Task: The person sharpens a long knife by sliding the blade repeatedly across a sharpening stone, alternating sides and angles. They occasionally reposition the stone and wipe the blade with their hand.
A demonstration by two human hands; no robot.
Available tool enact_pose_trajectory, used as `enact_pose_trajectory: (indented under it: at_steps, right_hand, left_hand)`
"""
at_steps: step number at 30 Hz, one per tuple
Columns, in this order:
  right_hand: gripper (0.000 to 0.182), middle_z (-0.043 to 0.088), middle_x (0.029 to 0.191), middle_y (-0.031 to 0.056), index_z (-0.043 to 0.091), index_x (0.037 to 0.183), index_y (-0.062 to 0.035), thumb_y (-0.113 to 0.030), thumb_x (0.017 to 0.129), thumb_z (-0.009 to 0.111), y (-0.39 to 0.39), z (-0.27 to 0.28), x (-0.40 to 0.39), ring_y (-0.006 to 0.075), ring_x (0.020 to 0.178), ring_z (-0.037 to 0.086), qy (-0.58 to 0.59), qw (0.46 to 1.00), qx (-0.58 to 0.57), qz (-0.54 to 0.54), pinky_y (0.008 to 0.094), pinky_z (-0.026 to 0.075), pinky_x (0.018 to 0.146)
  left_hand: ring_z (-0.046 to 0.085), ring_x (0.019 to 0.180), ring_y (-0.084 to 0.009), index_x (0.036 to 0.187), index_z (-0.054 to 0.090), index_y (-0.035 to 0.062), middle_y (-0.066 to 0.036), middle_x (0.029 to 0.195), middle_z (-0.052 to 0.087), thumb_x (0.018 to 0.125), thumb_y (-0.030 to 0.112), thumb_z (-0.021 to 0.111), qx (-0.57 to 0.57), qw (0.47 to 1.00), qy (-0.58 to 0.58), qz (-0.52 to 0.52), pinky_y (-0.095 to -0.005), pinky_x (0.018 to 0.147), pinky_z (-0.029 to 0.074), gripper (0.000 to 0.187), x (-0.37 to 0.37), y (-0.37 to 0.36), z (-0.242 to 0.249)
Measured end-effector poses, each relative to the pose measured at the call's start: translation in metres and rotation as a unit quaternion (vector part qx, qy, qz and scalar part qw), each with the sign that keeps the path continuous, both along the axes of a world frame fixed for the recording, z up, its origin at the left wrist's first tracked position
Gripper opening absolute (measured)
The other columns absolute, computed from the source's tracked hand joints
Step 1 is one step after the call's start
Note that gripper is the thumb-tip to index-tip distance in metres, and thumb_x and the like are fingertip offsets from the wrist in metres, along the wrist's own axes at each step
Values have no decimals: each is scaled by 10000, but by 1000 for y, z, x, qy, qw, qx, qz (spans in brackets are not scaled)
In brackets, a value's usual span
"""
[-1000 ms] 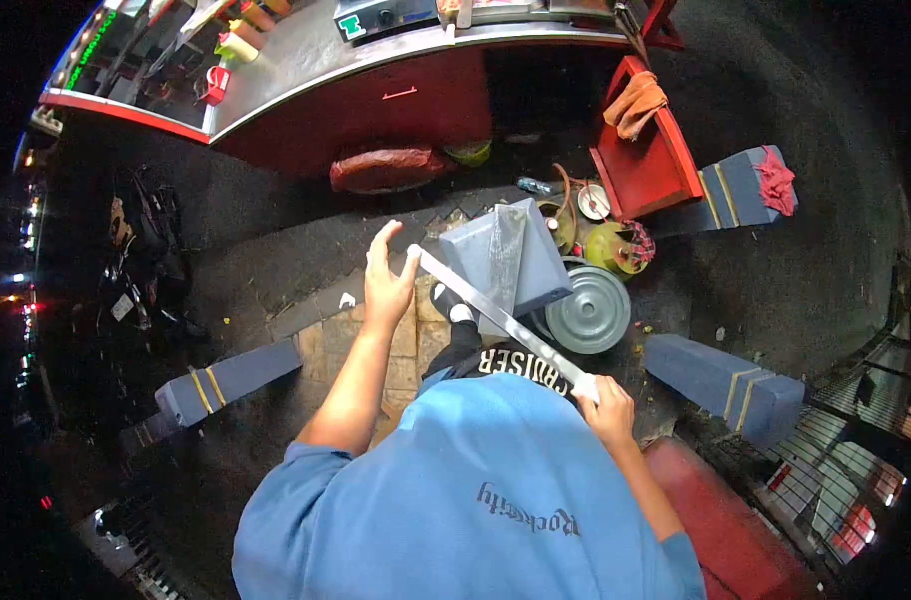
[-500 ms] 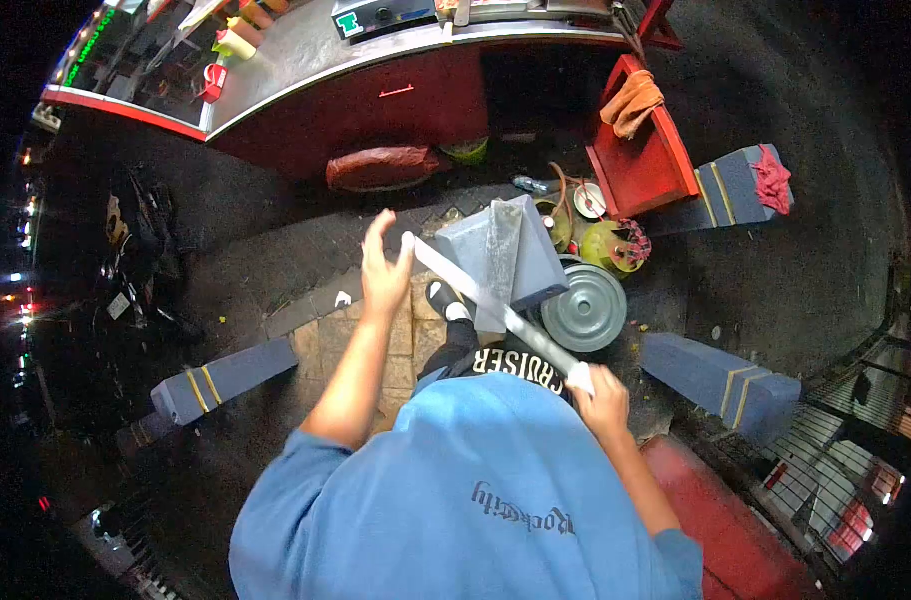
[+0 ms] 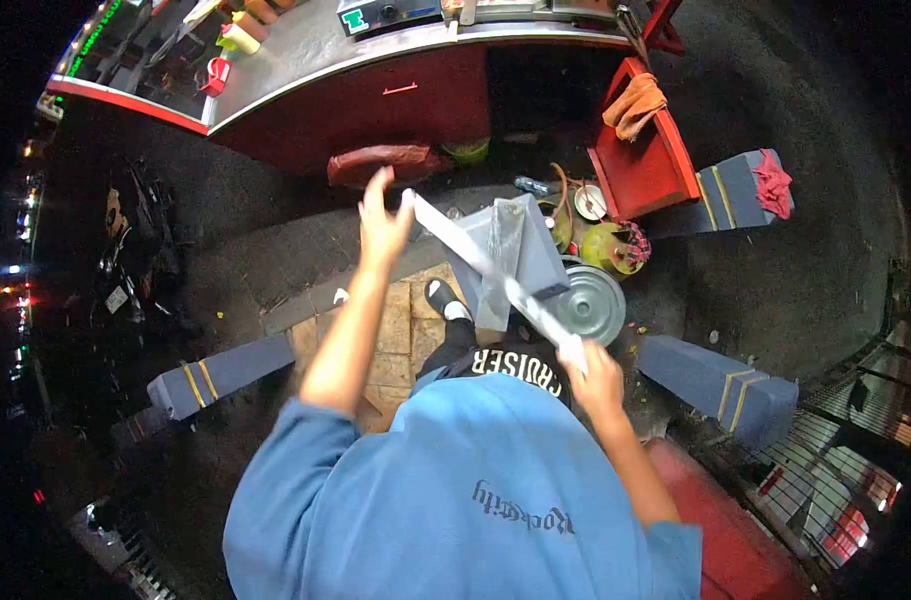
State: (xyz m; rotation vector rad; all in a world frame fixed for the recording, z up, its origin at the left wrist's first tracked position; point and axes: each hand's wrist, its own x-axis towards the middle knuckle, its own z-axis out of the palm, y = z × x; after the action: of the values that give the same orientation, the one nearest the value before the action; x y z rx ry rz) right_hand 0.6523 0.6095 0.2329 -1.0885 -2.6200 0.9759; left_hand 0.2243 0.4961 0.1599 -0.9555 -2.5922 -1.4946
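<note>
Over the paving bricks [image 3: 395, 330], between the knees, a long flat blade [image 3: 472, 257] held slanted across the top of a grey block [image 3: 531, 250]. Right hand [image 3: 595, 375] closed firmly around the near end of the blade, low, close to the blue shirt. Left hand [image 3: 383, 225] at the far tip, fingers spread wide and lifted, only the thumb side seeming to press on the metal; cannot tell if really touching. Looks like a stroke of the blade over the block, near the far end of its travel, judged from the stretched left arm. For a further stroke: same shallow angle, even pressure from both ends, open fingers kept away from the edge, block kept steady. Blade thin, straight, pale and shiny, like bare steel. Block matte, blue-grey, box-shaped with sharp corners, one face worn lighter, probably stone or concrete. Just beside the block, a round metal lid [image 3: 590, 305] with ringed, dull silver surface, and a green gas cylinder [image 3: 615, 245] behind it. Farther off, a red wooden stool [image 3: 645, 165] with an orange cloth [image 3: 635, 100] draped soft over it, and a steel counter [image 3: 305, 50] with smooth, reflecting top.
</note>
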Motion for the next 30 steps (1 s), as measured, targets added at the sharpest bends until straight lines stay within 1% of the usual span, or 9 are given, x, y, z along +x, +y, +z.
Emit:
enact_pose_trajectory:
  at_steps: [8,11,12,14,19,23,24,28,30]
  right_hand:
    - [361,698,977,188,670,1100,-59,-377,934,704,21,4,-52,405,879,688,-16,997,70,7,503,550,737]
    - [354,699,960,194,658,1089,-74,-401,956,677,40,8,-107,422,862,681,-21,996,91,5,520,541,717]
    - [349,698,942,191,656,1072,-75,-403,954,679,38,12,-108,427,844,680,-31,996,88,-1,525,537,705]
    - [353,697,917,187,653,1055,-74,-409,950,686,31,12,-91,434,815,677,-19,997,73,-5,531,531,687]
    - [336,689,945,200,684,1081,-26,-269,866,776,-18,-5,56,427,852,691,-33,999,-1,20,490,551,726]
    - [394,678,933,175,667,1102,-27,-335,878,770,-2,-10,9,393,843,684,-6,997,72,24,486,548,731]
    - [378,681,938,174,668,1098,-42,-359,908,746,11,-5,-28,400,859,681,-6,997,79,16,488,544,734]
    - [347,690,904,184,633,1017,-84,-425,966,670,41,13,-120,445,810,683,-46,992,116,-13,540,533,685]
    - [342,691,923,192,631,1025,-82,-412,956,684,28,7,-97,442,823,686,-24,997,69,-19,538,531,682]
  left_hand:
    - [455,1431,-342,1490,457,144,-103,1524,505,937,412,714,-35,998,43,0,-720,1156,218,666,-54,23,2]
    - [456,1431,-346,1474,493,93,-158,1530,495,865,461,779,-80,994,21,69,-644,1173,281,767,-119,58,12]
    - [552,1354,-331,1460,524,64,-209,1465,559,851,412,822,-134,985,32,108,-450,1136,423,762,-116,61,15]
    - [472,1422,-343,1464,505,81,-151,1503,532,876,422,775,-64,995,-65,34,-561,1194,299,732,-92,46,2]
    - [471,1431,-329,1422,546,84,-170,1503,533,922,275,753,-2,999,-26,-31,-460,1198,312,574,57,-39,14]
    - [534,1368,-307,1396,551,16,-194,1444,574,904,199,766,1,1000,31,-5,-418,1170,387,567,4,-3,11]
    - [448,1447,-331,1465,493,164,-89,1528,515,942,391,717,-3,1000,5,1,-706,1167,212,612,-32,13,-6]
    - [464,1428,-326,1455,511,133,-123,1497,529,861,471,780,-66,994,15,85,-725,1158,220,734,-115,63,4]
    - [549,1347,-340,1435,554,76,-185,1441,583,863,430,804,-53,995,61,60,-443,1137,415,717,-100,58,-4]
